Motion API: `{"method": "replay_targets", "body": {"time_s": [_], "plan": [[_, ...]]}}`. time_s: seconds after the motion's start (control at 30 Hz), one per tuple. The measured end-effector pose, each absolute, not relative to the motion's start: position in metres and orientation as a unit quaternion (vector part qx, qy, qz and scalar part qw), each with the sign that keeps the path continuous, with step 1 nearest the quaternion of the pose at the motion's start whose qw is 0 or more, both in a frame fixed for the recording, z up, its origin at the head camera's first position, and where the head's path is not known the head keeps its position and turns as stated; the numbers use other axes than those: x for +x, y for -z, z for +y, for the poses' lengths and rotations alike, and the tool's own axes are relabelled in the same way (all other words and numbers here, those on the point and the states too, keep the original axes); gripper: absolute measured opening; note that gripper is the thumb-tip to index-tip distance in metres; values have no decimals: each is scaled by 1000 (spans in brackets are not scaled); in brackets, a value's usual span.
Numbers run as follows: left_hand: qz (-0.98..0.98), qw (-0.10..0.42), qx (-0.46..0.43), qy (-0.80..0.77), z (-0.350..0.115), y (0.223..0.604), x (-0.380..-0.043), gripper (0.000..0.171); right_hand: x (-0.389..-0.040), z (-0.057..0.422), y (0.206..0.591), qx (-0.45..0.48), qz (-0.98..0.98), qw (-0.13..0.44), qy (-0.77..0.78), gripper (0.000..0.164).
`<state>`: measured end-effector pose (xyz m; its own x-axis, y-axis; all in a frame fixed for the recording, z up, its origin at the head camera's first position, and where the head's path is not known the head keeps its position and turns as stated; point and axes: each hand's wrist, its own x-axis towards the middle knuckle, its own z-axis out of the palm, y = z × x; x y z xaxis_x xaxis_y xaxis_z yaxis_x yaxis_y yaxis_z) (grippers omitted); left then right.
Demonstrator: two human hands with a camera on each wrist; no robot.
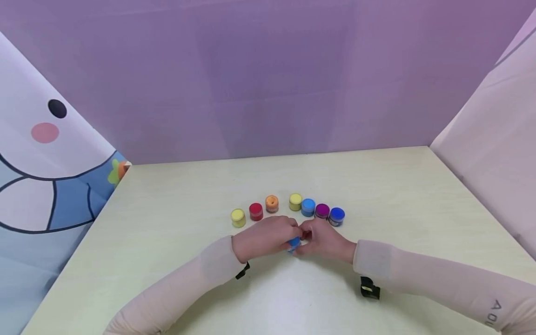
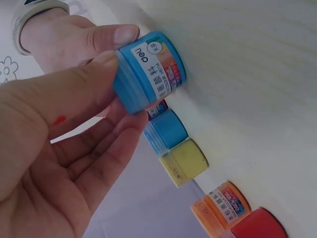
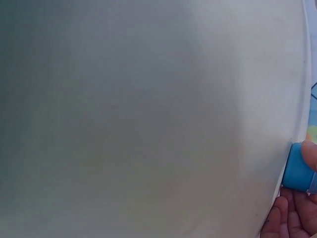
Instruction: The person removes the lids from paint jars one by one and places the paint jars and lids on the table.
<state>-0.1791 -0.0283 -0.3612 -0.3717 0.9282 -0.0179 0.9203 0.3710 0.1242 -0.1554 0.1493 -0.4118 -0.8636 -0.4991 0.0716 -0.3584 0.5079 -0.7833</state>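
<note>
A small light-blue paint jar [image 2: 157,69] with a printed white label is held between both hands, just above the table. My left hand [image 1: 268,237] pinches its lid end [image 2: 130,87] between thumb and fingers. From the other side my right hand [image 1: 325,241] grips the same jar, its thumb against the edge near the lid. In the head view the fingers hide most of the jar. At the right edge of the right wrist view, part of the blue jar [image 3: 297,171] shows beside some fingers.
Behind the hands stand yellow [image 1: 238,217], red [image 1: 256,211] and orange [image 1: 271,204] paint jars on the left. Another yellow jar [image 1: 295,202], a light-blue [image 1: 308,207], a purple [image 1: 322,211] and a dark-blue one [image 1: 337,217] stand to the right. A purple backdrop [image 1: 276,83] closes the table's back.
</note>
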Motion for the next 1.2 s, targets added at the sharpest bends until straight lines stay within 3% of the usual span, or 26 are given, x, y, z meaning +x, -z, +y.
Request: {"method": "replay_targets", "body": {"time_s": [0.23, 0.4, 0.7, 0.9, 1.2], "plan": [[850, 49, 523, -37, -23, 365, -176, 5, -154, 151, 414, -248, 861, 68, 439, 25], [881, 48, 471, -2, -18, 366, -170, 19, -152, 150, 414, -249, 866, 48, 431, 26], [903, 27, 428, -26, -21, 362, -164, 24, -154, 149, 414, -279, 865, 40, 414, 28], [877, 32, 478, -43, -29, 361, -173, 39, -157, 150, 413, -274, 868, 69, 409, 34], [792, 53, 607, -41, -33, 356, -185, 29, -157, 147, 408, -230, 864, 131, 429, 39]]}}
